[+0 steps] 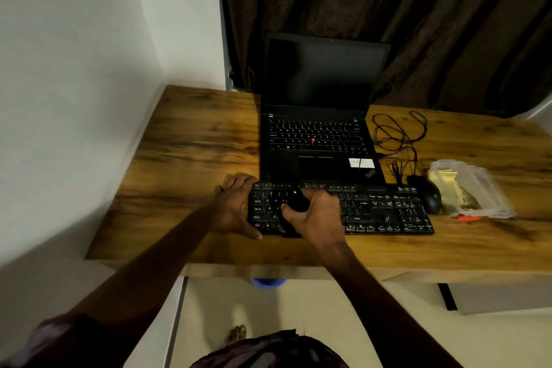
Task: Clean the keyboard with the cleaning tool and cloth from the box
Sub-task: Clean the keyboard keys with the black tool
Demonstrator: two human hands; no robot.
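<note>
Head view: brushing step, judged under way. Left hand [236, 205] lies spread over the left end of the keyboard [385, 212], steadying it. Right hand [318, 216] curls round the dark tool [298, 202], held on the keys just beside the left hand. Box [493, 191] with the cloth [445, 185] sits well right of both hands. The next move probably calls for sweeping the tool rightward along the rows.

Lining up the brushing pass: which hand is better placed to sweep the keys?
Right. The right hand grips the dark cleaning tool over the left keys of the black keyboard; the left hand rests on its left end, bracing it.
</note>
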